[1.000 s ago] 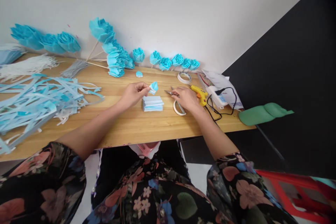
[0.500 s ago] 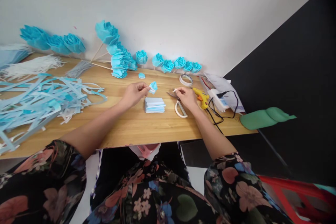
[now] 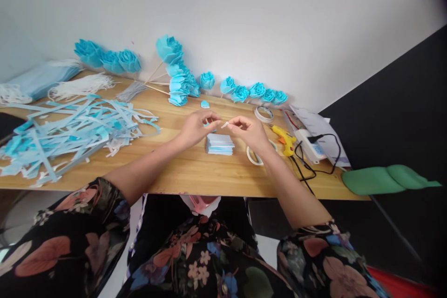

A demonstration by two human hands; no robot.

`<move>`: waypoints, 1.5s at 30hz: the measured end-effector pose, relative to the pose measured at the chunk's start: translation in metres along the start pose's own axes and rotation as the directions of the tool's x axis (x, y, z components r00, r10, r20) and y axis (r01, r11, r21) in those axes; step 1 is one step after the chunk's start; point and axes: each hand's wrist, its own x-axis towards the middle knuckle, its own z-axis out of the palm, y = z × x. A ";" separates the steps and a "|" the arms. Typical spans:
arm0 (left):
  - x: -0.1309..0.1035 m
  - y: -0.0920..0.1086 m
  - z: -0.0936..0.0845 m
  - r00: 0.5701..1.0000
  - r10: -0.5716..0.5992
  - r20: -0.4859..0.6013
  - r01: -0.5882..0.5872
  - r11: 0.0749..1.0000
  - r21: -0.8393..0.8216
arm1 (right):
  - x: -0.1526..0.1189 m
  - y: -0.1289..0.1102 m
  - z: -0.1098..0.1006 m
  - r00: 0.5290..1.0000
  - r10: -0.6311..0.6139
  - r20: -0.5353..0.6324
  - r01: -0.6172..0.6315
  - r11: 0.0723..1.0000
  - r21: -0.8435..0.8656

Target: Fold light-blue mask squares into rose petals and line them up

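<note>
My left hand [image 3: 199,128] is half curled above the table. A sliver of a blue petal-shaped piece [image 3: 209,127] shows between its thumb and fingers, mostly hidden by them. My right hand [image 3: 249,131] pinches a small white strip [image 3: 224,125] between thumb and forefinger, close to the left fingertips. Just below the hands sits a stack of pale blue-white cut pieces [image 3: 220,144]. Scissors with white handles [image 3: 254,157] lie partly hidden under my right hand and wrist. A single blue piece [image 3: 205,104] rests on the table beyond the left hand.
Blue handmade flowers [image 3: 179,88] line the wall. Cut strips [image 3: 87,132] and white cords [image 3: 82,86] spread leftward. To the right are a tape roll [image 3: 264,114], a yellow glue gun [image 3: 284,138], a power strip [image 3: 310,146] with cables, and a green bottle [image 3: 377,179].
My hands have come together, the right bringing its white strip toward the left fingertips. The blue petal is now mostly covered by my left hand. The camera view has shifted left.
</note>
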 end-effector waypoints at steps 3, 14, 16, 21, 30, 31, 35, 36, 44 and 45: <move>-0.003 0.008 0.002 0.999 -0.013 0.053 0.014 1.000 -0.020 | 0.001 0.000 0.006 0.999 -0.028 0.016 0.029 0.999 -0.023; 0.000 0.003 0.004 0.987 -0.150 0.057 0.157 0.977 -0.147 | 0.000 0.005 0.017 0.997 -0.080 -0.004 0.079 0.984 -0.162; 0.001 0.002 0.004 0.975 -0.209 0.071 0.220 0.935 -0.277 | -0.004 0.002 0.020 0.989 -0.143 -0.040 0.130 0.963 -0.236; 0.003 0.002 -0.001 0.951 -0.306 0.042 0.294 0.855 -0.427 | -0.016 -0.005 0.016 0.925 -0.379 -0.038 0.330 0.848 -0.414; 0.004 -0.004 0.000 0.931 -0.365 0.013 0.331 0.828 -0.452 | -0.006 0.063 -0.059 0.962 -0.269 -0.041 0.169 0.712 -0.682; 0.004 -0.005 0.000 0.929 -0.369 0.016 0.336 0.828 -0.448 | -0.007 0.071 -0.062 0.972 -0.234 -0.023 0.151 0.697 -0.701; 0.003 -0.005 0.001 0.926 -0.377 0.016 0.346 0.832 -0.433 | -0.014 0.088 -0.058 0.988 -0.156 0.008 0.106 0.633 -0.767; 0.003 -0.005 0.001 0.926 -0.377 0.016 0.346 0.833 -0.432 | -0.015 0.089 -0.056 0.988 -0.156 0.006 0.102 0.614 -0.783; 0.002 -0.003 0.002 0.922 -0.385 0.034 0.361 0.827 -0.432 | -0.022 0.093 -0.052 0.985 -0.154 0.081 0.154 0.560 -0.814; 0.002 -0.003 0.002 0.922 -0.385 0.035 0.361 0.826 -0.433 | -0.022 0.092 -0.052 0.988 -0.132 0.081 0.143 0.581 -0.801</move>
